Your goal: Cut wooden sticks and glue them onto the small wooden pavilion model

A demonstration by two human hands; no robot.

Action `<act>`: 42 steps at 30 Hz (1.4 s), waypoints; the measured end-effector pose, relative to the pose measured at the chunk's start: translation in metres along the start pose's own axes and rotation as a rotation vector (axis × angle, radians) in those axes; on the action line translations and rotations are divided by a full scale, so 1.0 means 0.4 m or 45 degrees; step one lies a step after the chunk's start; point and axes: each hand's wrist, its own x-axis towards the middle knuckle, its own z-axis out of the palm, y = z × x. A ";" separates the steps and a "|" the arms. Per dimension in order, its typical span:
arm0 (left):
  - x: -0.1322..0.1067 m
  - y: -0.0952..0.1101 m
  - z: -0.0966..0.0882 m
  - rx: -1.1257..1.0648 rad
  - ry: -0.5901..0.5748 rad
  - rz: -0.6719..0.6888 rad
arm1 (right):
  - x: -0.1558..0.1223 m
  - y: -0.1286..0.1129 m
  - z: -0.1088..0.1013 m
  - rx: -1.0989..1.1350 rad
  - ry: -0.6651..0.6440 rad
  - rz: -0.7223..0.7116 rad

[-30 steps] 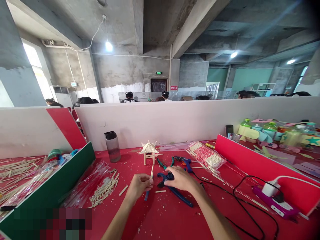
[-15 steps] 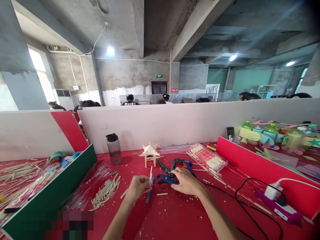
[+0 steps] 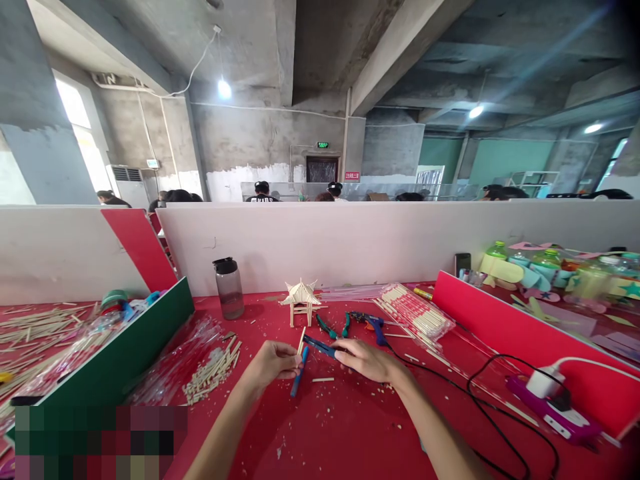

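Observation:
My left hand [image 3: 273, 362] pinches a short wooden stick [image 3: 301, 339] that points upward. My right hand [image 3: 367, 361] is closed round the handles of blue cutting pliers [image 3: 314, 350], whose jaws reach toward the stick. One blue handle hangs down below the left hand. Behind them on the red table [image 3: 340, 427] stands a small pavilion model [image 3: 300, 299] built of sticks. A loose stick piece [image 3: 323, 380] lies just in front of my hands.
A dark water bottle [image 3: 229, 288] stands at the back left. Green-handled pliers [image 3: 334, 326] and a glue gun [image 3: 369, 324] lie behind my hands. Stick packets [image 3: 417, 317] lie right, cut sticks [image 3: 210, 375] left. Black cables [image 3: 480, 393] run to a power strip [image 3: 555, 410]. Green divider [image 3: 125, 353] left, red divider [image 3: 520, 340] right.
My right hand picked the blue pliers up off the table and carried them left to the stick in my left hand. The left hand stayed roughly in place.

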 end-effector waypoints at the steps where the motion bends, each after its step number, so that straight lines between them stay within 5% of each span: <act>1: -0.001 0.000 0.001 -0.001 -0.009 -0.012 | 0.001 0.000 0.001 0.018 -0.020 -0.022; 19: -0.008 -0.001 0.011 -0.025 -0.029 -0.046 | 0.010 -0.009 0.020 0.190 -0.106 -0.086; 31: -0.006 -0.002 0.011 -0.025 0.022 -0.010 | 0.014 -0.035 0.066 -0.363 0.143 -0.068; 42: -0.008 -0.001 0.018 -0.035 0.022 -0.019 | 0.036 -0.019 0.065 -0.752 0.091 -0.083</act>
